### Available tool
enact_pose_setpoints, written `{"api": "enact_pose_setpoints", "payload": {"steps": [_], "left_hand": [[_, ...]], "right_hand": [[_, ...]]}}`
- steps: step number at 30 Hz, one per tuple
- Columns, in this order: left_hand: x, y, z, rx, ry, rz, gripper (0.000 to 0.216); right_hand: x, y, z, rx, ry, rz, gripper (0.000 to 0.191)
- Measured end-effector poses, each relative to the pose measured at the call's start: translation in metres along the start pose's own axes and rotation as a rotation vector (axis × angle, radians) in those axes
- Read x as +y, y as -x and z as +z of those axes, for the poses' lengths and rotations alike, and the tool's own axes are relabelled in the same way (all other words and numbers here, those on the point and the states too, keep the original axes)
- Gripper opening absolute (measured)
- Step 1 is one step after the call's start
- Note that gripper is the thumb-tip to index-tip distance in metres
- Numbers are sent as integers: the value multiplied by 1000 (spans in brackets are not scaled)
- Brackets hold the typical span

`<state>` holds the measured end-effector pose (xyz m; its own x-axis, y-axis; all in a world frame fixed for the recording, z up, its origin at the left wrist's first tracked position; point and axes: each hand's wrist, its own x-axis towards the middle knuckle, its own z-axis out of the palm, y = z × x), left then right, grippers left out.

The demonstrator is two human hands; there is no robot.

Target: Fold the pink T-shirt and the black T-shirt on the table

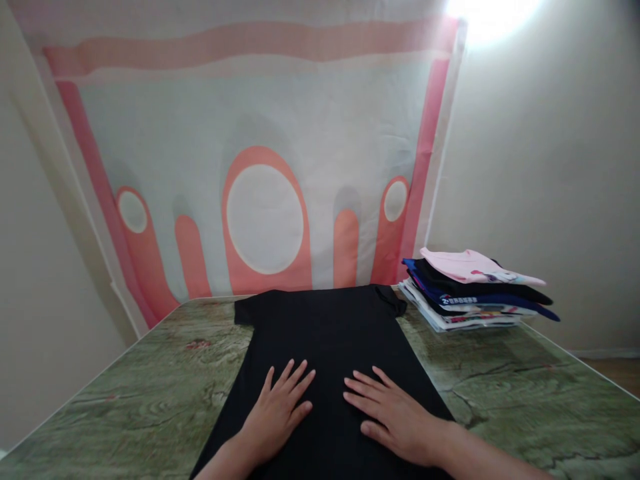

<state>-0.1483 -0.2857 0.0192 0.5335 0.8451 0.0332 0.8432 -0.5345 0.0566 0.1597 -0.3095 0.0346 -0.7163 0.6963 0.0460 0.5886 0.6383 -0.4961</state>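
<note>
A black T-shirt (325, 340) is spread out on the table, its collar end toward the wall and its lower part running out of view at the bottom. The left sleeve lies flat, while the right one looks bunched. My left hand (280, 407) rests on the left half of the shirt with fingers spread. On the right half lies my right hand (390, 413), also flat, fingers stretched toward the middle. Neither hand grips anything. A strip of black cloth shows between the two hands.
A stack of folded shirts (475, 300), a pink one on top, stands at the table's back right corner. The wood-patterned table (140, 393) extends to both sides of the shirt. Behind it hangs a pink and grey backdrop (320, 147) against the wall.
</note>
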Motion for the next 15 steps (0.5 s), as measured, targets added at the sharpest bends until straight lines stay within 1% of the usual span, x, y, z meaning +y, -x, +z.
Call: {"api": "enact_pose_setpoints", "payload": {"steps": [5, 9, 12, 15], "left_hand": [[-6, 8, 0, -6, 2, 4, 50], [-12, 20, 1, -11, -17, -26, 50], [-14, 34, 1, 10, -57, -47, 50], [-13, 55, 4, 38, -106, -52, 53]], "right_hand": [[3, 20, -1, 11, 7, 64, 48], [6, 38, 1, 19, 35, 104, 48], [8, 49, 3, 28, 49, 93, 48], [5, 63, 7, 42, 77, 90, 49]]}}
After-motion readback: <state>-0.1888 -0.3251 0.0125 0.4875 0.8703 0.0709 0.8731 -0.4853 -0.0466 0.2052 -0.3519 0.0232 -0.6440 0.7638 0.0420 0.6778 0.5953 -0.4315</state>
